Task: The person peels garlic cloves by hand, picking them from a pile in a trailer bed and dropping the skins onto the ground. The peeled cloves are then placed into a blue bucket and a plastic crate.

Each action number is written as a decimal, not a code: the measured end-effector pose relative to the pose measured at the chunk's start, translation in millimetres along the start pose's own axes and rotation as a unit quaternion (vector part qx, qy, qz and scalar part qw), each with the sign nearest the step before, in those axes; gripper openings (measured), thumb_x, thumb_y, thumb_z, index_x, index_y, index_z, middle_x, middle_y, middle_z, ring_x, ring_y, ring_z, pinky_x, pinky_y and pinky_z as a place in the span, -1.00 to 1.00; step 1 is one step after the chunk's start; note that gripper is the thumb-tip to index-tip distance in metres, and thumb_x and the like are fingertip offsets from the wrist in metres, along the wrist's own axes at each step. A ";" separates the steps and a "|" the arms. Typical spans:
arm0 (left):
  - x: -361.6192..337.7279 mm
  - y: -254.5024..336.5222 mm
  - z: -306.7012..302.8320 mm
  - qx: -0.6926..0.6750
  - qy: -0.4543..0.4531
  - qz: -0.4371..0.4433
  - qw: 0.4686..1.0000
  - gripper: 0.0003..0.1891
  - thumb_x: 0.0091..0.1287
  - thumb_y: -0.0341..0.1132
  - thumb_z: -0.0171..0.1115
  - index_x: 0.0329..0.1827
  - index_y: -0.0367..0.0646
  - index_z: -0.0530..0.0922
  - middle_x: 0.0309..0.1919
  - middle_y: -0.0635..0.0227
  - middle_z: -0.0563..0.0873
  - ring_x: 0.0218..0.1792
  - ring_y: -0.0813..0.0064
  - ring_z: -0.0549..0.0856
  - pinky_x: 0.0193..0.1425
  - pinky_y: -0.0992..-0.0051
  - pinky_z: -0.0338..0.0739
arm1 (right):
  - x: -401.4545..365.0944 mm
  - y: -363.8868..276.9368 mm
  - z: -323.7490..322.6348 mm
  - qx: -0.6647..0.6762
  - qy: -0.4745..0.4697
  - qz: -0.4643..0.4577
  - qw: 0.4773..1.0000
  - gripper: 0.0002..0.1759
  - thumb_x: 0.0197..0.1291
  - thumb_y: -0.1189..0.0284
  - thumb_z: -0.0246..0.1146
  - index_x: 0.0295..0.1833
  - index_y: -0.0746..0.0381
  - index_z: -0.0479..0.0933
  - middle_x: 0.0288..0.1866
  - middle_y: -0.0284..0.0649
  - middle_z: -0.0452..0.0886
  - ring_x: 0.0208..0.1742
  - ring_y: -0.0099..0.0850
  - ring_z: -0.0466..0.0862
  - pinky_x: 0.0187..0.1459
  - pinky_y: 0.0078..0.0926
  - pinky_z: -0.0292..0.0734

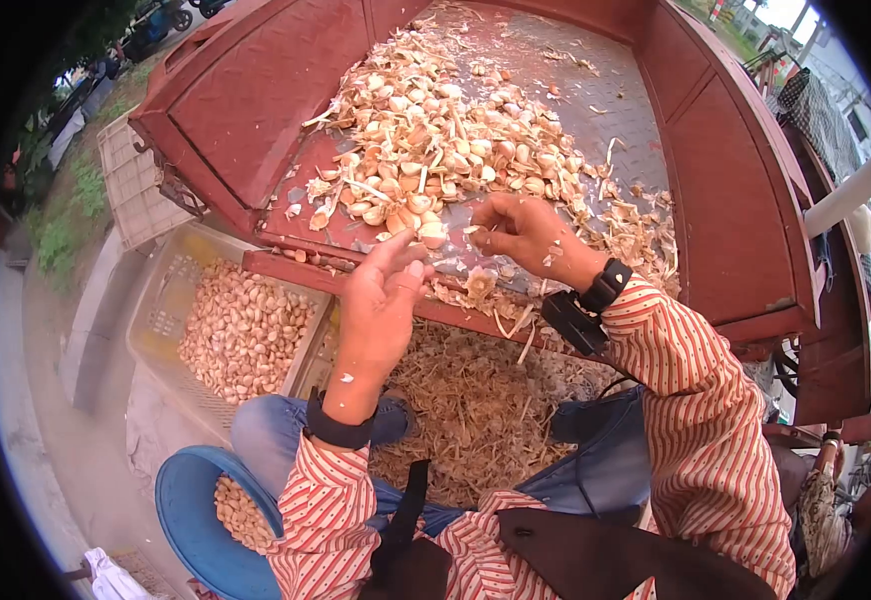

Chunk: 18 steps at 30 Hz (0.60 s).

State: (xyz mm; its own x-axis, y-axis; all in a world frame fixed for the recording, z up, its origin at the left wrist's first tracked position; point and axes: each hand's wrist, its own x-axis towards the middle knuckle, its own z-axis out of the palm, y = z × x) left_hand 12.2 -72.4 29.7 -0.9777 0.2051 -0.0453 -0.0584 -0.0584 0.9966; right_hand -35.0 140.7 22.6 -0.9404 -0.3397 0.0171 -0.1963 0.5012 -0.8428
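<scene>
Looks mid-peel: right hand (528, 235) pinched shut on a garlic bit (474, 232) by the pile (436, 130) on the truck bed (586, 80). Left hand (376, 300) has fingers loose & apart, tips by it. Next move prob. needs a firm left pinch.

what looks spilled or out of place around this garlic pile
Nothing looks damaged, but it is messy: papery garlic skins lie heaped on the ground below the red truck bed, between the person's knees, and loose scraps are strewn past the garlic pile. Flakes cling to the right hand.
</scene>
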 end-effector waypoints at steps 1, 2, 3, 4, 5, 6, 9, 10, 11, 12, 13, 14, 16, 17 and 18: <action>5.7 -10.3 21.4 -0.044 -0.024 0.006 0.999 -0.63 0.36 -0.43 0.03 0.21 -0.33 0.37 0.00 0.22 0.58 -0.06 0.53 0.62 -0.05 0.61 0.53 | -13.5 -5.6 0.7 0.104 -0.014 0.011 0.994 -0.88 0.20 0.55 0.20 -0.17 0.33 0.44 -0.37 -0.36 0.55 -0.31 -0.65 0.55 -0.25 -0.64 0.50; 9.5 -18.8 37.1 -0.087 -0.049 0.010 0.995 -0.64 0.36 -0.43 0.05 0.20 -0.33 0.38 -0.03 0.23 0.60 -0.08 0.54 0.62 -0.05 0.61 0.54 | -25.9 -6.9 1.4 0.107 -0.007 -0.010 0.994 -0.85 0.19 0.56 0.21 -0.14 0.33 0.44 -0.35 -0.36 0.56 -0.30 -0.63 0.56 -0.23 -0.64 0.51; 10.2 -22.8 45.6 -0.099 -0.063 0.003 0.993 -0.65 0.35 -0.44 0.07 0.18 -0.33 0.40 -0.05 0.24 0.61 -0.11 0.55 0.63 -0.06 0.62 0.55 | -36.6 -8.1 0.8 0.107 0.000 -0.010 0.994 -0.85 0.18 0.57 0.21 -0.14 0.33 0.44 -0.35 -0.35 0.56 -0.29 -0.64 0.57 -0.24 -0.64 0.51; 10.6 -26.0 53.8 -0.110 -0.078 -0.005 0.991 -0.67 0.34 -0.45 0.08 0.15 -0.34 0.42 -0.08 0.26 0.62 -0.13 0.56 0.64 -0.07 0.62 0.56 | -45.9 -9.1 -0.8 0.109 0.009 -0.009 0.994 -0.85 0.17 0.58 0.22 -0.15 0.32 0.45 -0.34 -0.35 0.57 -0.28 -0.64 0.57 -0.24 -0.65 0.51; 9.9 -28.6 60.9 -0.120 -0.093 -0.013 0.988 -0.68 0.32 -0.46 0.10 0.13 -0.34 0.45 -0.10 0.27 0.63 -0.16 0.56 0.64 -0.08 0.62 0.57 | -53.7 -10.2 -3.4 0.107 0.022 -0.018 0.994 -0.86 0.15 0.58 0.24 -0.17 0.32 0.46 -0.37 -0.34 0.58 -0.31 -0.64 0.58 -0.27 -0.65 0.51; 8.0 -30.6 65.7 -0.126 -0.097 -0.015 0.987 -0.70 0.31 -0.47 0.12 0.09 -0.34 0.47 -0.13 0.28 0.64 -0.18 0.57 0.65 -0.09 0.62 0.58 | -60.5 -9.3 -5.2 0.109 0.023 -0.006 0.994 -0.86 0.14 0.58 0.24 -0.18 0.32 0.46 -0.38 -0.34 0.58 -0.33 -0.64 0.58 -0.29 -0.65 0.51; 3.8 -34.3 66.8 -0.142 -0.102 -0.035 0.984 -0.76 0.25 -0.51 0.18 -0.02 -0.33 0.52 -0.21 0.32 0.65 -0.23 0.58 0.65 -0.12 0.63 0.60 | -70.2 -8.9 -7.2 0.071 0.029 -0.008 0.997 -0.87 0.11 0.58 0.27 -0.24 0.32 0.47 -0.47 -0.34 0.58 -0.39 -0.64 0.57 -0.35 -0.66 0.50; 2.5 -34.0 65.9 -0.141 -0.109 -0.050 0.983 -0.78 0.25 -0.51 0.18 -0.04 -0.33 0.53 -0.23 0.33 0.66 -0.24 0.60 0.65 -0.14 0.63 0.60 | -72.9 -11.4 -9.1 0.065 0.021 -0.011 0.998 -0.88 0.10 0.57 0.28 -0.25 0.32 0.47 -0.47 -0.34 0.58 -0.40 -0.64 0.57 -0.36 -0.65 0.49; 2.4 -32.7 66.3 -0.142 -0.117 -0.064 0.981 -0.79 0.25 -0.51 0.19 -0.06 -0.33 0.53 -0.24 0.34 0.66 -0.26 0.61 0.65 -0.16 0.64 0.60 | -74.8 -14.3 -13.6 0.057 0.014 -0.013 0.998 -0.87 0.09 0.57 0.28 -0.27 0.32 0.47 -0.48 -0.34 0.57 -0.41 -0.64 0.56 -0.37 -0.65 0.48; 3.4 -32.0 67.2 -0.146 -0.125 -0.075 0.979 -0.80 0.25 -0.50 0.19 -0.08 -0.32 0.54 -0.26 0.35 0.66 -0.28 0.62 0.64 -0.18 0.65 0.60 | -75.6 -14.8 -17.8 0.045 0.005 -0.016 0.999 -0.87 0.08 0.57 0.29 -0.28 0.32 0.48 -0.48 -0.34 0.57 -0.42 -0.64 0.55 -0.38 -0.64 0.47; 4.4 -32.9 66.6 -0.150 -0.139 -0.083 0.975 -0.82 0.25 -0.50 0.20 -0.10 -0.32 0.54 -0.28 0.35 0.66 -0.30 0.64 0.64 -0.21 0.67 0.59 | -76.4 -12.7 -19.5 0.019 0.013 -0.042 0.999 -0.87 0.06 0.56 0.30 -0.31 0.33 0.48 -0.49 -0.34 0.56 -0.43 -0.64 0.53 -0.39 -0.63 0.46; 5.2 -34.3 64.9 -0.154 -0.152 -0.091 0.972 -0.83 0.24 -0.50 0.20 -0.12 -0.32 0.54 -0.29 0.35 0.66 -0.32 0.65 0.63 -0.24 0.68 0.57 | -77.1 -10.5 -21.7 0.019 0.008 -0.038 0.999 -0.86 0.04 0.55 0.31 -0.32 0.33 0.48 -0.50 -0.29 0.58 -0.44 -0.58 0.56 -0.40 -0.58 0.47; 4.2 -35.9 65.1 -0.176 -0.169 -0.104 0.964 -0.85 0.24 -0.49 0.21 -0.14 -0.31 0.54 -0.32 0.36 0.66 -0.36 0.67 0.61 -0.29 0.71 0.54 | -77.7 -6.2 -25.8 0.022 -0.001 -0.030 0.999 -0.84 -0.01 0.52 0.33 -0.34 0.33 0.49 -0.52 -0.18 0.60 -0.46 -0.46 0.61 -0.42 -0.50 0.48; 3.1 -35.7 66.0 -0.195 -0.172 -0.107 0.960 -0.85 0.24 -0.48 0.21 -0.15 -0.31 0.53 -0.34 0.36 0.65 -0.38 0.68 0.60 -0.30 0.71 0.53 | -76.7 1.5 -25.5 0.074 -0.020 -0.017 0.997 -0.83 0.00 0.49 0.34 -0.34 0.33 0.50 -0.51 -0.23 0.60 -0.48 -0.51 0.59 -0.43 -0.53 0.46; 2.4 -35.5 66.9 -0.214 -0.175 -0.108 0.955 -0.85 0.24 -0.48 0.21 -0.16 -0.30 0.53 -0.35 0.36 0.65 -0.40 0.69 0.59 -0.32 0.72 0.51 | -77.8 1.0 -27.0 0.100 -0.038 0.000 0.994 -0.84 0.02 0.51 0.33 -0.32 0.31 0.49 -0.49 -0.29 0.58 -0.46 -0.57 0.57 -0.41 -0.58 0.46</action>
State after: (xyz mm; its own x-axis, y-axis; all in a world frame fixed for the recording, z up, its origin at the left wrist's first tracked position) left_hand 25.4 -4.5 -1.2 -0.8104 0.5675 -0.1456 -0.4013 -0.3566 0.8437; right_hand 30.5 189.1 34.9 -0.9154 -0.4022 -0.0176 -0.1296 0.3358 -0.9330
